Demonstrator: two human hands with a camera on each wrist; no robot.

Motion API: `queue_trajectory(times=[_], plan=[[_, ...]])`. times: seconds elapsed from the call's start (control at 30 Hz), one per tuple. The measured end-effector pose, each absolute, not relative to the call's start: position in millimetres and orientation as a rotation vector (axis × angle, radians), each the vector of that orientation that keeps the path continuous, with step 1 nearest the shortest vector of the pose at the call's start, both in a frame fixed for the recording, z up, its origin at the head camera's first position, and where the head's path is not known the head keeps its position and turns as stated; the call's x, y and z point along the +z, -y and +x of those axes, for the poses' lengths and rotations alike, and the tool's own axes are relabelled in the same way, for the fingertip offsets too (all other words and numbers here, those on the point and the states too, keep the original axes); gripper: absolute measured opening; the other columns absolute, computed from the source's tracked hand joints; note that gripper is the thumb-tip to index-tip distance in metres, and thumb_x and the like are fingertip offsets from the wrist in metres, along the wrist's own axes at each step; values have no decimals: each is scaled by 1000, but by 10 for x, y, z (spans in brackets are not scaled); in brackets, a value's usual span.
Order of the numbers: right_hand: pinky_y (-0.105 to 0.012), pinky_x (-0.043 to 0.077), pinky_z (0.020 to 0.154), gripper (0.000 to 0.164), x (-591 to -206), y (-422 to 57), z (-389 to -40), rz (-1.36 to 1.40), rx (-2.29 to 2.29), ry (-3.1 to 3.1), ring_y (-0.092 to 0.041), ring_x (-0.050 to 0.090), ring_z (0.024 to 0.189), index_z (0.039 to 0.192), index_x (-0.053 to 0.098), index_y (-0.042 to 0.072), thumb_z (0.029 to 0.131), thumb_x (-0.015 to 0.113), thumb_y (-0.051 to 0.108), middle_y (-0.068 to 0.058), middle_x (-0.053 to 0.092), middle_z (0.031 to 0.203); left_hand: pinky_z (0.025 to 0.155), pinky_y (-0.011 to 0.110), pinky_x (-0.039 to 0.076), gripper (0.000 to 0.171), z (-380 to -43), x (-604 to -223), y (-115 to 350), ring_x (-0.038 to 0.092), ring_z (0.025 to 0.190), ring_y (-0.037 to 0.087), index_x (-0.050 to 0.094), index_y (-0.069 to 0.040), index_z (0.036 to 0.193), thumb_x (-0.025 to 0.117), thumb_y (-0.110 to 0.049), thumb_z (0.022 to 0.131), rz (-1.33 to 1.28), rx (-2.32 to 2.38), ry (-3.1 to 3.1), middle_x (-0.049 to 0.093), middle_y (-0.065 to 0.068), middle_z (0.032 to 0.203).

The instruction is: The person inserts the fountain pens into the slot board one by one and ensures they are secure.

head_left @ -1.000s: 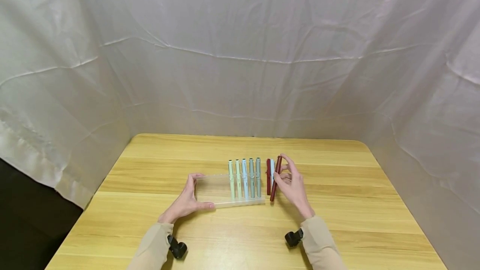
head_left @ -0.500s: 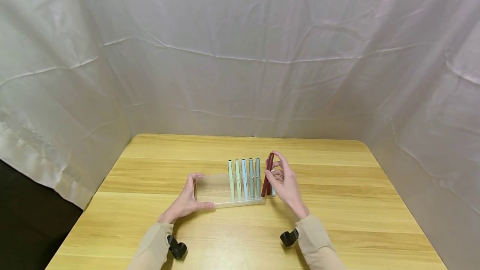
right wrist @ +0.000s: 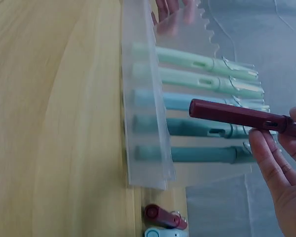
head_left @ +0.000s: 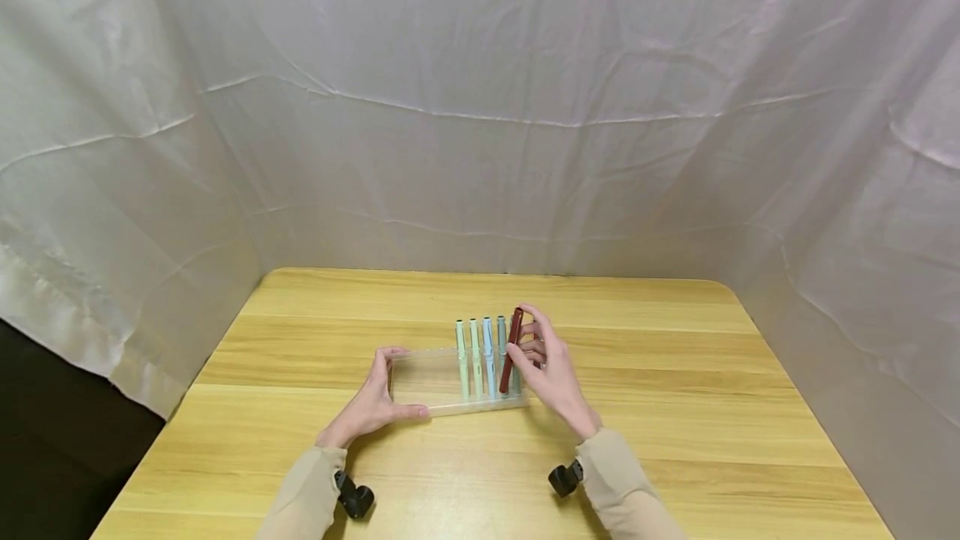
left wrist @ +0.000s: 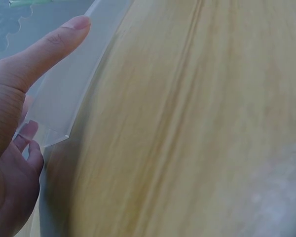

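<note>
One grip (L hand [head_left: 375,397]) closed round L end of clear rack [head_left: 474,408]; five pens [head_left: 489,361] occupied its R part; other (R hand [head_left: 553,372]) pinched dark-red pen [right wrist: 232,113] over them; 2nd red pen [right wrist: 163,217] lay R. Step was prob. racking; next move likely called for free L slot.

Your right grip [right wrist: 286,190] pinches a dark red pen [right wrist: 232,112], its free end pointing left across the pens in the translucent rack [right wrist: 140,24]. From the top, that rack bears two pale green pens [right wrist: 182,58], a light blue pen [right wrist: 180,100] and two teal pens [right wrist: 202,154] side by side. At the bottom edge, you have a second red pen [right wrist: 163,216] beside a pale blue pen [right wrist: 165,233], both cut off or foreshortened. Your left grip's fingers [right wrist: 162,9] show at the top, by the rack's far end.
</note>
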State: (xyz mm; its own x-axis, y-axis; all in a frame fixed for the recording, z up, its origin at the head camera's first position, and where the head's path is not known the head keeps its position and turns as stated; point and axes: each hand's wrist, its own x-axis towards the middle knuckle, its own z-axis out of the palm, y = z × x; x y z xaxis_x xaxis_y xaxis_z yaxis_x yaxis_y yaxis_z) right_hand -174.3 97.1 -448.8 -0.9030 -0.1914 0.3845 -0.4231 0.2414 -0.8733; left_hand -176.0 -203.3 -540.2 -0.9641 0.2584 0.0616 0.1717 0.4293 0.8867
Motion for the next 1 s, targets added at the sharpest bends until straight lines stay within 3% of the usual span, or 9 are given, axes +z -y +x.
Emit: queue_trajectory(times=[0.2,0.4,0.67,0.8,1.0], plan=[[-38,65,76,58,-4569,-884,-1774,642,1691,2302,-48,69,83,146,41,-1,93,64,-6,-32,59,109,127,63,9,105,-1750,-5407,2023,17,152,48,25,-3,143,94,-27,67,378,1584,-2599,29,25,152],[-29,64,78,59,-4765,-813,-1874,658,1640,2306,-32,72,84,147,43,12,94,68,4,-24,62,110,127,63,11,105,-1743,-5427,2014,22,150,46,28,-4,143,95,-28,66,372,1585,-2629,31,25,151],[-28,64,77,57,-4822,-688,-1899,735,1610,2279,-25,73,84,147,44,19,96,68,9,-17,64,109,121,66,29,107,-1736,-5413,1979,39,139,42,31,-3,139,97,-34,61,353,1525,-2747,39,23,145],[-31,65,77,56,-4838,-621,-1903,776,1606,2266,-29,74,86,147,44,17,96,67,9,-18,65,109,118,65,35,106,-1737,-5415,1967,43,135,41,32,-3,137,97,-35,60,334,1501,-2795,41,23,142],[-26,64,79,56,-4843,-536,-1912,846,1589,2269,-27,74,86,146,43,11,96,67,7,-18,67,109,118,63,36,105,-1736,-5409,1952,44,134,41,33,-4,136,97,-33,59,331,1504,-2816,42,24,141]])
